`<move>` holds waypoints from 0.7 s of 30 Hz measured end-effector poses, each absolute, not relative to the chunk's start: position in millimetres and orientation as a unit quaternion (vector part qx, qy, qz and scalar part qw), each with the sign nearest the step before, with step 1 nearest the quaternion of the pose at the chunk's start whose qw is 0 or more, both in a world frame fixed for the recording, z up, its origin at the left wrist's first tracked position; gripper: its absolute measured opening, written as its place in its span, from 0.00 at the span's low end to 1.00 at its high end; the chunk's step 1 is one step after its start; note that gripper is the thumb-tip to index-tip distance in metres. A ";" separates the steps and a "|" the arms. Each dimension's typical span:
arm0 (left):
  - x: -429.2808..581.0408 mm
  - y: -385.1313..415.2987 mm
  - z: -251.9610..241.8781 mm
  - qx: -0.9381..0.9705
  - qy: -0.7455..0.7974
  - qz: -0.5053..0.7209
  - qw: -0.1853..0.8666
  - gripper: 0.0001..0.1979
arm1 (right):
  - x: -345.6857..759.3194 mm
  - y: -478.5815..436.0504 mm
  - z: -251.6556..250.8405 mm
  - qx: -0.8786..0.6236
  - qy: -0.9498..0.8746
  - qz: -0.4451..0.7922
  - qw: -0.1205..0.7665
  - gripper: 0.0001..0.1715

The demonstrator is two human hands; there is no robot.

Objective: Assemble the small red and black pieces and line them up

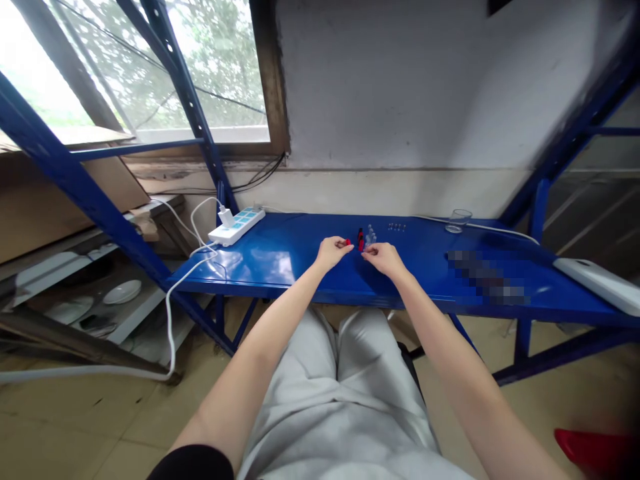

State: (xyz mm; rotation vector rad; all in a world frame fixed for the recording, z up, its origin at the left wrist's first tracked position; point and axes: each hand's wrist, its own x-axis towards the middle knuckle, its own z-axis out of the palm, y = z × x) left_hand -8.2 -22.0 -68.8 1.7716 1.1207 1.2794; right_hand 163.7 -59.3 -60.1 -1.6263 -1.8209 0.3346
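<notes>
Blue and glossy, a long surface [320, 227] stretches before us against a pale wall [400, 87], and we look down past our light grey trousers [345, 387] at our bare forearms reaching over it. Our left hand [333, 252] is nearly closed, its thumb and forefinger pinching a small red piece [349, 242] just above the surface, near the middle. Our right hand [385, 257] is close beside it, fingers curled and tips almost together; we cannot tell whether anything sits between them. Between our two hands, on the surface, is a small group of red and black pieces [361, 239], with a cluster of clear pieces [371, 235] just to its right. Farther back and right, tiny pieces [397, 227] lie in a short row, and a clear glass [459, 221] is near the back edge. Toward the right end are a dark, pixelated object [485, 275] and a white object [603, 283] partly past the edge. At the left end rests a white power strip [237, 227] with light blue sockets and a white plug [226, 217] in it, below a window [225, 73] showing leafy trees outside
</notes>
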 end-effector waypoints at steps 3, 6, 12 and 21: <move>9.8 -23.9 -66.5 0.706 0.469 0.448 0.285 0.09 | 175.8 -59.7 -59.6 -0.649 -0.686 0.122 0.306 0.08; 22.5 -26.5 -66.2 0.705 0.511 0.417 0.260 0.08 | 177.2 -59.0 -64.4 -0.668 -0.671 0.094 0.309 0.10; 30.9 -24.3 -76.8 0.677 0.529 0.435 0.268 0.11 | 172.8 -56.9 -75.9 -0.676 -0.662 0.044 0.319 0.13; 32.2 -24.5 -77.1 0.699 0.563 0.381 0.223 0.12 | 171.6 -54.4 -77.8 -0.680 -0.683 -0.008 0.266 0.13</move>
